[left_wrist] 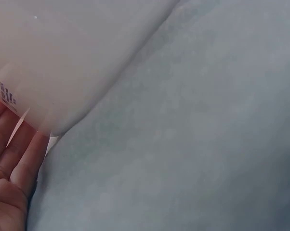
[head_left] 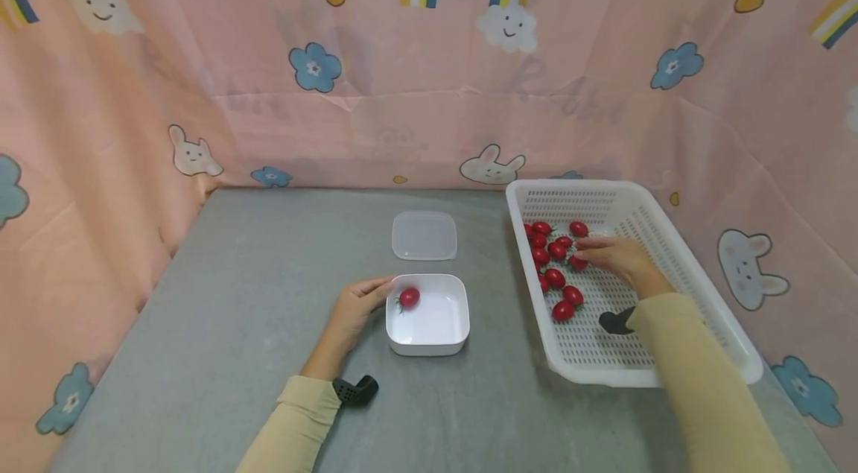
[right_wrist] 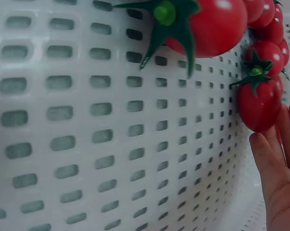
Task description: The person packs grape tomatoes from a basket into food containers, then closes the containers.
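In the white basket [head_left: 603,374] at right, the right hand [head_left: 621,260] extends leftward, fingers parted and seemingly holding nothing, a tomato [head_left: 576,264] just at its fingertips, while the left hand [head_left: 352,313], well apart, rests straight fingers against the box's [head_left: 429,349] left side.

Red tomatoes [head_left: 563,310] with green stems [right_wrist: 165,13], white basket [head_left: 603,375], white box [head_left: 429,348], grey table [head_left: 268,272], pink rainbow-print curtain [head_left: 402,108], pale-yellow sleeves [head_left: 697,369]

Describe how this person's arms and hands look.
The long sleeves are pale yellow. A dark strap with small holes shows at the left wrist, and a dark, rounded piece at the right. The left hand and right hand wear no gloves.
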A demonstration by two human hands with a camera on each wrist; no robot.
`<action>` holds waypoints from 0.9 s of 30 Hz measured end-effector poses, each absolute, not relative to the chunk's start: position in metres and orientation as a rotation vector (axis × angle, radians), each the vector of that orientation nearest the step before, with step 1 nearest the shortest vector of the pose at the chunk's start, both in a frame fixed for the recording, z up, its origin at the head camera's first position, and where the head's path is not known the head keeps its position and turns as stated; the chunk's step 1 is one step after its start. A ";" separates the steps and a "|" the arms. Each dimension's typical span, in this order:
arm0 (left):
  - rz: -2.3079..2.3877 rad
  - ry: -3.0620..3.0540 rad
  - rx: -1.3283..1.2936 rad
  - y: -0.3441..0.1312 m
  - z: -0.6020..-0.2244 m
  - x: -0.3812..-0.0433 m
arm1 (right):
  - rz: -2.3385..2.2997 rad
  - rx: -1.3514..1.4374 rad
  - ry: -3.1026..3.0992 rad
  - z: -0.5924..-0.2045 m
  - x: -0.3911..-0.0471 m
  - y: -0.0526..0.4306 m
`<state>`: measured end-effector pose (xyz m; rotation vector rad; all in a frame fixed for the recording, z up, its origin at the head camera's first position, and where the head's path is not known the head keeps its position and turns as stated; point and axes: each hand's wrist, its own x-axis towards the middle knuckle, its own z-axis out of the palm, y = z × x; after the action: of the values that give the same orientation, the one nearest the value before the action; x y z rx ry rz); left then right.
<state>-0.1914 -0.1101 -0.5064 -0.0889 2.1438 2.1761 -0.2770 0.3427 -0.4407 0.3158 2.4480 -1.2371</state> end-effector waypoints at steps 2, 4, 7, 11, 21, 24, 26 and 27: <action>2.182 2.130 -0.085 -0.110 -0.507 -0.191 | -1.232 0.329 2.444 -0.444 -0.278 0.343; 2.188 2.125 -0.087 -0.110 -0.507 -0.191 | -1.226 0.347 2.437 -0.447 -0.280 0.344; 2.191 2.128 -0.083 -0.110 -0.508 -0.192 | -1.198 0.362 2.441 -0.451 -0.281 0.345; 2.178 2.151 -0.076 -0.110 -0.507 -0.192 | -1.118 0.349 2.479 -0.450 -0.279 0.344; 2.158 2.173 -0.082 -0.110 -0.507 -0.191 | -0.999 0.397 2.567 -0.447 -0.280 0.341; 2.156 2.173 -0.090 -0.110 -0.507 -0.191 | -1.008 0.371 2.567 -0.443 -0.279 0.342; 2.155 2.174 -0.089 -0.110 -0.507 -0.191 | -1.018 0.366 2.568 -0.438 -0.278 0.342; 2.160 2.167 -0.090 -0.110 -0.506 -0.191 | -1.040 0.373 2.559 -0.436 -0.277 0.342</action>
<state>-0.1912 -0.1099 -0.5065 -0.0898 2.1669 2.1603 -0.2771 0.3417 -0.4359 0.3732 2.5590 -1.0404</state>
